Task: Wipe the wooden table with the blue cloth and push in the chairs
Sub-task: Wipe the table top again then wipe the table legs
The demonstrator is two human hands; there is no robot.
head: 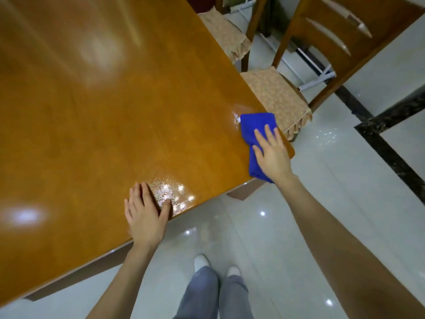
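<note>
Pressing the cloth point(257, 134) flat at the tabletop point(115, 100) corner, right hand point(272, 155) spread open (gripping nothing); left hand point(146, 215) rests open near the edge; chair point(276, 95) just beside

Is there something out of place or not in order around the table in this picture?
Yes. The nearer chair stands pulled out from the wooden table, its cushioned seat mostly exposed at an angle. The blue cloth overhangs the corner under the right hand. The left hand rests flat. Nothing looks damaged.

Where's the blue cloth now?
Head view, right side: blue cloth lies flat on the wooden table at its near-right corner, under the right hand.
</note>
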